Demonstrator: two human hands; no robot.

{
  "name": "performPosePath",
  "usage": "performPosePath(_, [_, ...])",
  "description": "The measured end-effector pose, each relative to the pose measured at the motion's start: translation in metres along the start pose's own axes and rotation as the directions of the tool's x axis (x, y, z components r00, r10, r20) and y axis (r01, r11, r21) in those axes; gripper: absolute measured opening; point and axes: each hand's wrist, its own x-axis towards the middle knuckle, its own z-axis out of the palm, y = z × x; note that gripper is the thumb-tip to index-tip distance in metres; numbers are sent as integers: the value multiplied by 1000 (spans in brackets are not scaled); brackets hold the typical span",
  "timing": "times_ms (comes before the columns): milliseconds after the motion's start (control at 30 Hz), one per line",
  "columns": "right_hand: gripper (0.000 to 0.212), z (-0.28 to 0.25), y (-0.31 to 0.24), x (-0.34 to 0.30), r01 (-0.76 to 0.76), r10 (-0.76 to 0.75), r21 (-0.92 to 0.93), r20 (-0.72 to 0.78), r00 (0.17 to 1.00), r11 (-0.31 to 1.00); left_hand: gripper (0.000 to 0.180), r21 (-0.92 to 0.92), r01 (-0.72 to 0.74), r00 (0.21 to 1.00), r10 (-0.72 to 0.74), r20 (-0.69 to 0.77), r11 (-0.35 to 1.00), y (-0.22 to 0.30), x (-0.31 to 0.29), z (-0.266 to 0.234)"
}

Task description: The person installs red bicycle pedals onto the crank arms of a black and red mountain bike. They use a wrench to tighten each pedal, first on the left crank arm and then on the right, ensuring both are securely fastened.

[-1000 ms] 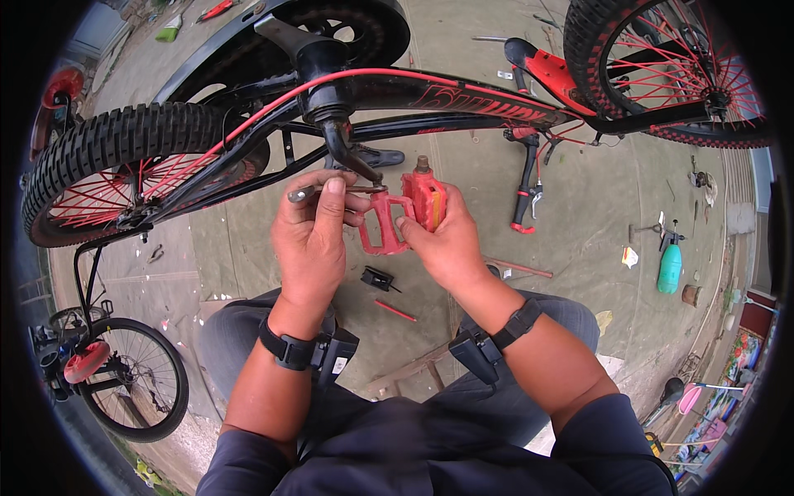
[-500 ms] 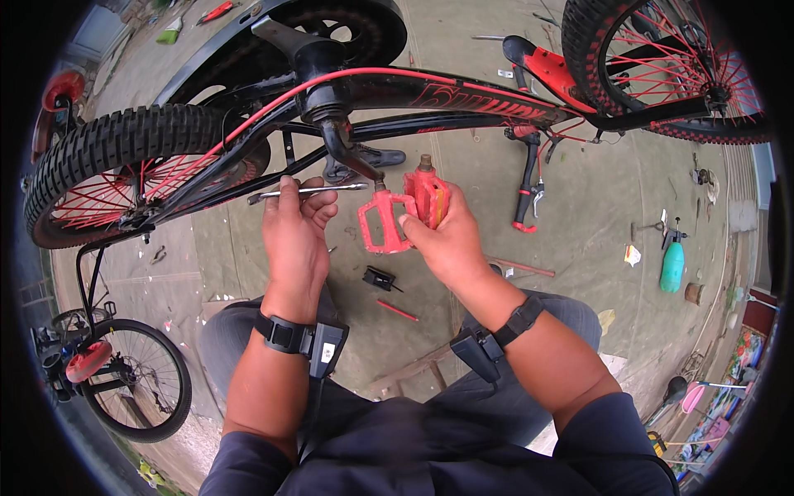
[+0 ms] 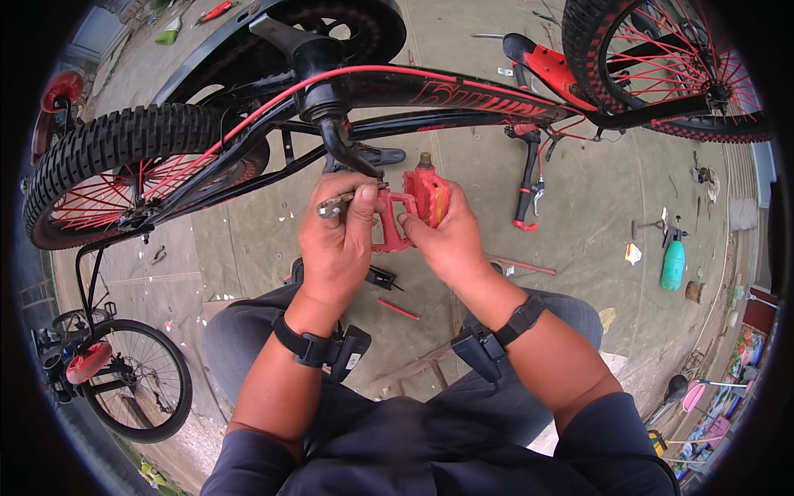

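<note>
My left hand (image 3: 337,236) is closed on a silver wrench (image 3: 331,207), one end poking out at the thumb side and the other running to the crank end, partly hidden by my fingers. A red pedal (image 3: 392,240) with an open cage hangs at the tip of the black crank arm (image 3: 343,149). My right hand (image 3: 451,240) grips a second red pedal (image 3: 425,197), its threaded spindle pointing up. The right thumb also presses on the first pedal's cage, so the two pedals sit side by side.
An upside-down black and red bicycle frame (image 3: 389,91) spans the far side, with knobby tyres at both ends. A handlebar grip (image 3: 524,186) hangs to the right. On the ground lie a black device (image 3: 382,278) and a red stick (image 3: 399,310). A green spray bottle (image 3: 673,263) stands farther right.
My left hand has moved right with the wrench, from beside the crank to the pedal joint, and the wrench has turned. My right hand and both pedals stay nearly in place.
</note>
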Motion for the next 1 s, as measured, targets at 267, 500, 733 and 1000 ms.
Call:
performPosePath(267, [51,-1,0,1,-47,47,-7,22,999,999,19,-854,429,577,-817,10,293,-43,9,-26])
performPosePath(500, [51,-3,-2,1,-49,49,-4,17,999,999,25,-553,327,806,-532,-259,766,-13,10,-23])
performPosePath(733, [53,-2,-8,1,-21,24,-68,45,999,997,18,-65,-2,996,-4,-94,998,8,1,-3])
performPosePath(1000, [53,-2,-3,0,-48,48,3,22,999,999,24,-691,406,762,-639,-104,598,-24,8,-18])
